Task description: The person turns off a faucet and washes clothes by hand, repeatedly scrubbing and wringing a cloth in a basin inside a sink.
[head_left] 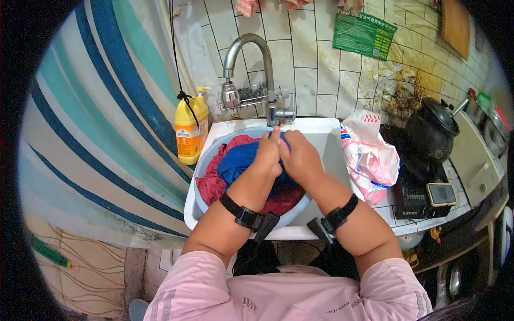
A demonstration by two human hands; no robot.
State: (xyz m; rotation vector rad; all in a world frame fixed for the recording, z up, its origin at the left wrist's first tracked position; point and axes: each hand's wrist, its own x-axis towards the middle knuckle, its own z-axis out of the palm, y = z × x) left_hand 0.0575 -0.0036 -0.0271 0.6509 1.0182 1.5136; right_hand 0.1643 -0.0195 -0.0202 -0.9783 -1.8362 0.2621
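Note:
Both my hands meet over a pale blue basin (201, 200) that sits in the white sink (332, 150). My left hand (269, 151) is closed on blue cloth (238, 160), its thumb pointing up toward the faucet. Pressed against it on the right, my right hand (300, 154) is also closed on the blue cloth, a bit of which shows between the hands. Dark red cloth (211, 182) lies in the basin around and under the blue cloth. The metal faucet (270, 69) stands just behind my hands.
A yellow pump bottle (191, 128) stands left of the sink. On the right are a pink and white plastic bag (372, 160), a black stove (415, 198) with a dark pot (431, 128), and a phone (441, 194). A striped curtain (107, 117) hangs at the left.

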